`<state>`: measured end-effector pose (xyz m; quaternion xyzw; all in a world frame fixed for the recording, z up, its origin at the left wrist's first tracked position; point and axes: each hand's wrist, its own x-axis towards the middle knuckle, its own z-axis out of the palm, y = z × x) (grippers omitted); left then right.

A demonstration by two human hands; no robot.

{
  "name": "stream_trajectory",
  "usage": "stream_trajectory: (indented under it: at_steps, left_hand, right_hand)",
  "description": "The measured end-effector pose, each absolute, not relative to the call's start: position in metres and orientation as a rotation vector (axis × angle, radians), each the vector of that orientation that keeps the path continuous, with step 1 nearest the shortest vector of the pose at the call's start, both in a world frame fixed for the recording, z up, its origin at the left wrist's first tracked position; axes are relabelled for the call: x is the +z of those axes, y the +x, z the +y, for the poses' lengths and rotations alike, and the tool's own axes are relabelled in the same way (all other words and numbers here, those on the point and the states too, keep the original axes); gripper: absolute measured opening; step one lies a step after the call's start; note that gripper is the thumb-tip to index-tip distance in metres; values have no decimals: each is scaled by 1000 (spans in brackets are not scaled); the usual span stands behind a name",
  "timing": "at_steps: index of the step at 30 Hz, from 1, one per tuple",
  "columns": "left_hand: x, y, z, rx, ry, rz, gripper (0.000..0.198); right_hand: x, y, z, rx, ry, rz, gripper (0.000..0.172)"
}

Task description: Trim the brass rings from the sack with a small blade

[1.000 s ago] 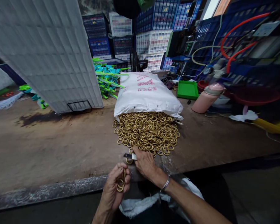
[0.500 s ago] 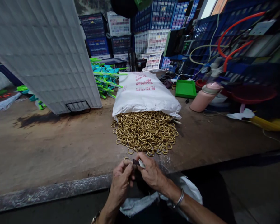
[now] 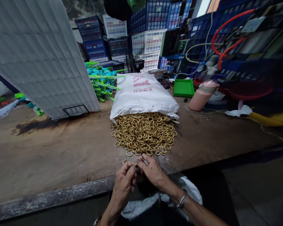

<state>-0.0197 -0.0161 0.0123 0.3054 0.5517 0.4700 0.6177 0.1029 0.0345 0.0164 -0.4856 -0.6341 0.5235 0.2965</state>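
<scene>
A heap of brass-coloured rings (image 3: 145, 131) spills from the mouth of a white woven sack (image 3: 143, 97) onto the workbench. Just in front of it, over the bench's near edge, my two hands meet. My left hand (image 3: 124, 179) is closed, pinching a ring (image 3: 136, 165) that its fingers mostly cover. Beyond those fingers a single ring (image 3: 124, 161) shows by the left knuckles. My right hand (image 3: 153, 172) is closed around a small knife (image 3: 145, 160); only a narrow pale part sticks out above the fingers. Its fingertips touch the pinched ring or lie very close to it.
A tall white ribbed panel (image 3: 42, 59) stands on the left of the bench (image 3: 80, 157). Green and blue plastic pieces (image 3: 103, 81) lie behind it. A green tray (image 3: 184, 88) and a pink bottle (image 3: 202, 95) stand to the right. Stacked crates (image 3: 147, 42) fill the back.
The knife has turned back in my right hand, its dark blade no longer showing toward the left. My right fingertips have closed in on my left ones. The whole view has shifted slightly.
</scene>
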Motion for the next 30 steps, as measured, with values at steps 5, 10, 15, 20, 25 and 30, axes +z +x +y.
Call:
stream_trajectory:
  at_steps: [5,10,15,20,25,30]
  left_hand:
    - [12,-20,-15,1067,664,1216,31]
    - [18,-17,-15,1054,617,1201,32]
    - [21,-15,-17,1095,550,1138,33]
    - [18,-16,-16,1154,554,1115,32]
    - [17,-16,-14,1134,625,1166,34]
    - [23,-15,-24,1099,637,1211,41]
  right_hand:
    - [18,103,35,1320,-1293,-1739,21]
    - [20,105,35,1411,-1237,-1681,18]
    - [18,106,35,1297,-1293,-1733,20]
    - [9,108,29,1118,-1296,-1959,13]
    - [2,108,24,1040,-1281,-2207,20]
    - [5,111,31,872,-1423,-2378,23]
